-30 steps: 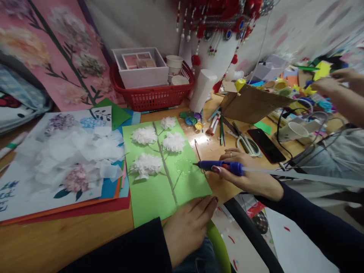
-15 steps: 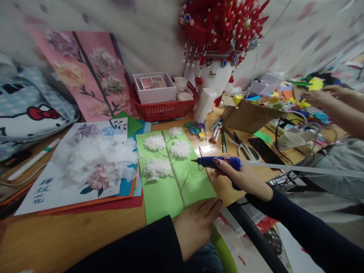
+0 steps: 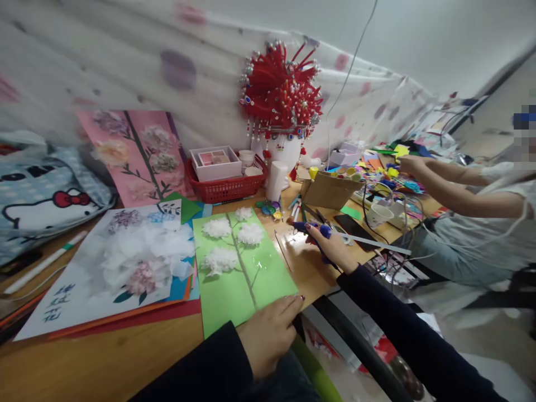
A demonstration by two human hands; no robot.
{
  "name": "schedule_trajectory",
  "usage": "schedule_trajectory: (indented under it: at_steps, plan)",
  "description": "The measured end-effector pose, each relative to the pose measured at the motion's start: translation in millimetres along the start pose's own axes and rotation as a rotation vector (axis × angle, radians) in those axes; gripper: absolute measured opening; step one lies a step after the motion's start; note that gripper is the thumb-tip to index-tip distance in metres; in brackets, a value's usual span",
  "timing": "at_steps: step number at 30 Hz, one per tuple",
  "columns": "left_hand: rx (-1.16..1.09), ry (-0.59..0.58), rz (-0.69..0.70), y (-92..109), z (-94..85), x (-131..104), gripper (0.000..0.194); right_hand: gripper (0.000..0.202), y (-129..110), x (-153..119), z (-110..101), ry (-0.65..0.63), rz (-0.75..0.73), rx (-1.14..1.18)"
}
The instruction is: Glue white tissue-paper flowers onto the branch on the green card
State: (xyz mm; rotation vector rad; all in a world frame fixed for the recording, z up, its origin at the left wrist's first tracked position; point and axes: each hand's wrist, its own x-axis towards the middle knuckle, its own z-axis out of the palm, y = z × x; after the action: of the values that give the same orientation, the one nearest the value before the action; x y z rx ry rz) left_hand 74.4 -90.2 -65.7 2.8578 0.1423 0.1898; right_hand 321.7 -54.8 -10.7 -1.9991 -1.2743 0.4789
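Note:
A light green sheet [image 3: 224,304] lies on the table with a grey stem drawn on it and several white ruffled paper flowers [image 3: 218,261] attached. Clear glue [image 3: 259,259] glistens on its right half. My left hand [image 3: 270,330] rests on the sheet's lower right corner, fingers stretched out, holding nothing. In my right hand [image 3: 337,251] is a blue hot glue gun [image 3: 313,229], its nozzle pointing left, above the table and right of the sheet. A long white glue stick [image 3: 372,242] sticks out of the gun's rear.
To the left lies a white sheet [image 3: 84,268] bearing white petals. Behind stand a red basket [image 3: 209,190], a pink flower picture [image 3: 146,134] and a red beaded headdress [image 3: 285,95]. A phone [image 3: 355,231] and cardboard [image 3: 329,190] lie rightward. Another person's arms [image 3: 456,184] reach over craft pieces.
My right hand has drawn the glue gun away from the glue patch, off the green sheet to the right. My left hand stays on the corner. The camera view has tilted up.

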Motion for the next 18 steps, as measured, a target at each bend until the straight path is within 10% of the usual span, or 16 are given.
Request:
schedule_trajectory:
  at_steps: [8,13,18]
  plan:
    - [-0.066,0.020,-0.060,-2,3.3,-8,0.033,0.045,13,-9,3,0.009,-0.142,-0.151]
    - [-0.025,0.009,-0.084,1,2.4,-5,0.029,0.045,15,-35,-18,0.061,-0.244,-0.670]
    - [0.006,0.065,-0.122,7,4.1,1,0.022,0.046,-6,-81,-42,-0.136,-0.346,-0.905]
